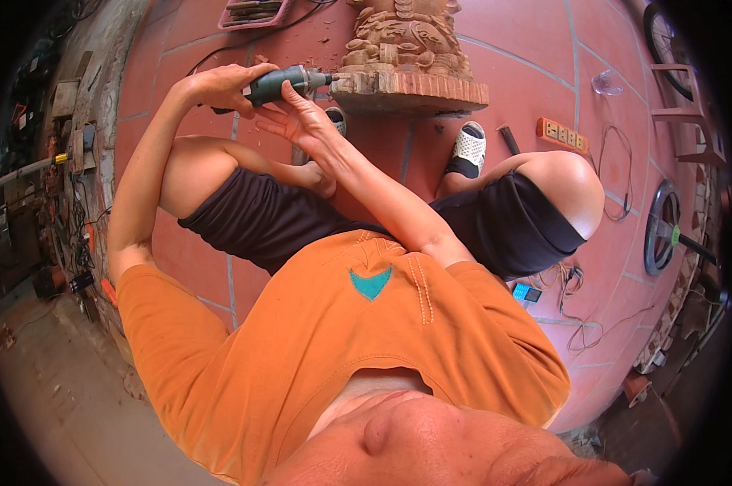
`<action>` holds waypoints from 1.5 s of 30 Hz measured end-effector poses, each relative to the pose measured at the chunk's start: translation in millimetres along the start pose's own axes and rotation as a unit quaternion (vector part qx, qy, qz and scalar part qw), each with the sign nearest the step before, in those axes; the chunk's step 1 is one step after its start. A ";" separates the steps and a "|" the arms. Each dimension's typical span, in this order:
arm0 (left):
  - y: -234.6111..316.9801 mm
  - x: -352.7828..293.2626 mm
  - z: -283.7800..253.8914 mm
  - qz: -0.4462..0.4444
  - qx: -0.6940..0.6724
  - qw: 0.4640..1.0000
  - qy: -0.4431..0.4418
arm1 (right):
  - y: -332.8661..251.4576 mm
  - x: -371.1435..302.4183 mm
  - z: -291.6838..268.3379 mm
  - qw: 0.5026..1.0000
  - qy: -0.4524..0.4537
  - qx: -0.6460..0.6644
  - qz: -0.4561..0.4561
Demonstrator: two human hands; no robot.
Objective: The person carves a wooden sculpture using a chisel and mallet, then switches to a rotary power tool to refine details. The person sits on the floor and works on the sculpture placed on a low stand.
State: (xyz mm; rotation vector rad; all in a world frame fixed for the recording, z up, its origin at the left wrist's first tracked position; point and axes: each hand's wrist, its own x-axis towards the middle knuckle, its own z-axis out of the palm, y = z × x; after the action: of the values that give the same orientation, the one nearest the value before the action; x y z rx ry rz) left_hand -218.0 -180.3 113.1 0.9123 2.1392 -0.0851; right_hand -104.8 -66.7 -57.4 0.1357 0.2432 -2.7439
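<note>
My left hand point(230, 87) is closed round the rear of a green rotary grinder point(278, 84), which has a dark cord. Its metal nose points right, and its tip is at the left end of a carved wooden piece's thick base point(406, 91). Whether the tip touches the wood cannot be made out. Just below the tool, my right hand point(299, 121) lies palm up with its fingers stretched out and apart. The right thumb rests against the tool's front part. Above the base rises the tan carving point(406, 42), its top cut off by the frame edge.
A pink tray point(254, 14) of hand tools lies at the far left, with wood chips nearby. At right are an orange power strip point(562, 134), a dark-handled tool point(508, 139), a clear plastic cup point(606, 82) and a red plastic chair point(690, 117). Cables lie on the red tiles.
</note>
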 end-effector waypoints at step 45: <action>-5.6 0.7 5.6 -0.017 -0.001 1.000 -0.018 | 5.8 -9.9 3.6 1.000 -0.013 -0.003 0.001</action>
State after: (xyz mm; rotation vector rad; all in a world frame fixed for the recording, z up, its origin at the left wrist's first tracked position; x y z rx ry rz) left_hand -218.2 -185.9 107.5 0.8664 2.1216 -0.1155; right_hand -93.7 -69.1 -53.4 0.0996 0.2439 -2.7416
